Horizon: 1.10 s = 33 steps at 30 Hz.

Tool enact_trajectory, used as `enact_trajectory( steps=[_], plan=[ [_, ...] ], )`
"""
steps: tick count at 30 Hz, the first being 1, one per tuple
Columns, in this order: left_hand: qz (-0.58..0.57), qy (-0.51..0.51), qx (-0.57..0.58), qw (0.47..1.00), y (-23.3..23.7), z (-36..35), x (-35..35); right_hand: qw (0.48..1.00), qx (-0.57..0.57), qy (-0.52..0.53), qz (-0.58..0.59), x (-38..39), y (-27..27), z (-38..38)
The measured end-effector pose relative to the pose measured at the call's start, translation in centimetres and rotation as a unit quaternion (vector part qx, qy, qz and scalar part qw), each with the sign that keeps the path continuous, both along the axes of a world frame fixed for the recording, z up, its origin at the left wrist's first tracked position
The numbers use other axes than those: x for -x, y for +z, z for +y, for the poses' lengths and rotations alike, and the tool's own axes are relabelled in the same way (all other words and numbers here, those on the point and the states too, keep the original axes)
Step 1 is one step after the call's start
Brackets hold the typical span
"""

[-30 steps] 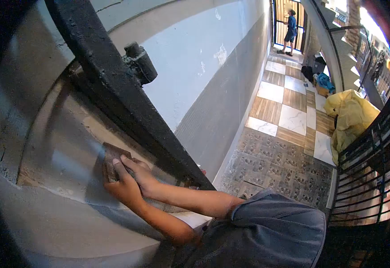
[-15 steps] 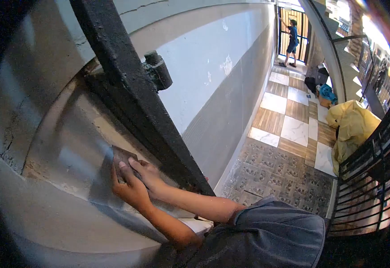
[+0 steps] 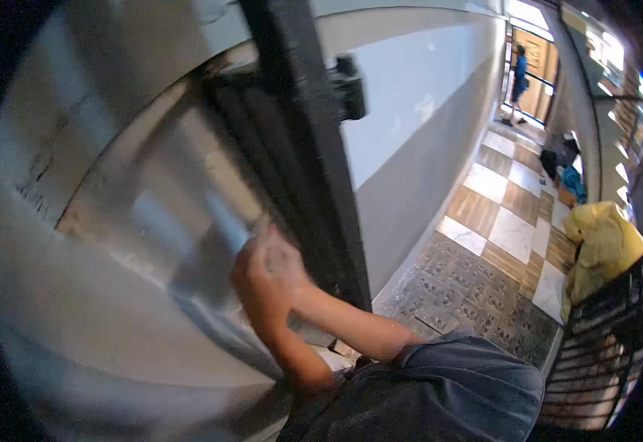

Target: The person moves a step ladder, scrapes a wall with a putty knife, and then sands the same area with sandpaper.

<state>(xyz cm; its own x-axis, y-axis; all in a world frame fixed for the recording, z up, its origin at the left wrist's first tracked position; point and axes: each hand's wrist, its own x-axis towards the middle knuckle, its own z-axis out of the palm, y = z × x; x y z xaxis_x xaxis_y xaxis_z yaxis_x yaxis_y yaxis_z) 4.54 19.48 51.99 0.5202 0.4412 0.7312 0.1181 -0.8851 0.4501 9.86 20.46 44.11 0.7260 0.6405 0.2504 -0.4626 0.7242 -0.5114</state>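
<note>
My left hand (image 3: pixel 255 283) and my right hand (image 3: pixel 286 269) are pressed together in front of the grey wall (image 3: pixel 152 243), fingers closed and smeared by motion. Between them is the small dark brown sheet, which looks like sandpaper; it shows clearly in the earlier view but is now almost wholly hidden by my fingers. Just right of my hands, a black metal gate post (image 3: pixel 314 140) slants down, with a hinge barrel (image 3: pixel 348 88) on its side. A lighter, scraped strip (image 3: pixel 225 180) runs along the wall above my hands.
Past the post, a white-and-grey wall (image 3: pixel 410 125) borders a checkered tile floor (image 3: pixel 502 199). Grey patterned tiles (image 3: pixel 446 291) lie nearer. A yellow cloth (image 3: pixel 605 243) hangs by black railings (image 3: pixel 594 361) at right. Another person (image 3: pixel 520 77) stands at the far gate.
My view has swung, so the post and corridor sit farther right. My hands have come closer together and turned, hiding the dark sheet. The far person is still by the gate.
</note>
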Motion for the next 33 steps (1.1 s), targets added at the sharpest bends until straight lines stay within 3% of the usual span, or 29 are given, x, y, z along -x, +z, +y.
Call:
enact_trajectory(
  steps=[1, 3, 5, 7, 8, 9, 11, 13, 15, 19, 21, 22, 24, 28, 30, 33],
  plan=[
    [0.016, -0.003, -0.026, 1.0, -0.1, -0.1, 0.1, 0.988, 0.015, -0.096, -0.124, 0.2, -0.3, -0.3],
    [0.036, -0.007, -0.102, 0.994, 0.6, -1.0, 0.5, 0.988, -0.019, -0.07, -0.135, 0.9, -0.8, -0.8],
    [-0.02, -0.055, -0.093, 0.994, 0.0, -0.5, 0.9, 0.987, -0.051, -0.051, -0.143, 1.5, 0.1, -1.6],
    [-0.05, -0.03, -0.028, 0.998, -0.6, -0.3, 1.1, 0.997, 0.002, 0.071, 0.039, 1.8, 2.3, -2.5],
    [-0.079, -0.016, 0.04, 0.996, -0.8, -0.1, 1.3, 0.978, -0.048, 0.174, 0.106, 1.2, 2.5, -2.3],
    [-0.077, -0.012, 0.039, 0.996, -1.0, 0.3, 1.3, 0.977, -0.048, 0.179, 0.108, 1.0, 2.4, -2.0],
    [-0.12, -0.014, 0.143, 0.982, -1.1, 1.1, 1.1, 0.996, 0.038, 0.074, 0.024, 0.8, 2.6, -1.7],
    [-0.156, -0.033, 0.131, 0.979, -0.7, 1.1, 0.4, 0.997, 0.04, 0.051, 0.031, 0.8, 2.6, -1.9],
    [-0.138, -0.034, 0.192, 0.971, -0.4, 0.8, 0.2, 0.998, 0.058, 0.001, 0.035, 0.7, 2.2, -1.7],
    [-0.127, -0.032, 0.174, 0.976, -1.9, 2.1, -0.6, 0.993, 0.023, 0.048, 0.105, 0.9, 2.9, -1.9],
    [-0.123, 0.017, 0.181, 0.976, -1.3, 2.3, -1.6, 0.985, 0.154, 0.002, 0.082, -0.5, 2.5, -0.7],
    [-0.121, 0.018, 0.182, 0.976, -0.6, 2.5, -2.3, 0.984, 0.156, 0.003, 0.085, -1.3, 2.8, 0.0],
    [-0.057, 0.118, 0.185, 0.974, 1.1, 2.4, -3.5, 0.991, 0.036, -0.012, 0.126, -2.3, 3.7, 1.3],
    [-0.059, 0.123, 0.162, 0.977, 1.6, 0.9, -3.8, 0.99, 0.007, 0.036, 0.133, -2.1, 4.6, -0.4],
    [-0.178, 0.068, 0.08, 0.978, 0.1, 1.6, -4.1, 0.99, 0.039, 0.027, 0.13, -2.1, 4.3, -0.6],
    [-0.151, 0.071, 0.059, 0.984, 1.5, 1.4, -4.1, 0.981, 0.001, 0.09, 0.172, -2.1, 6.9, -1.7]
  ],
)
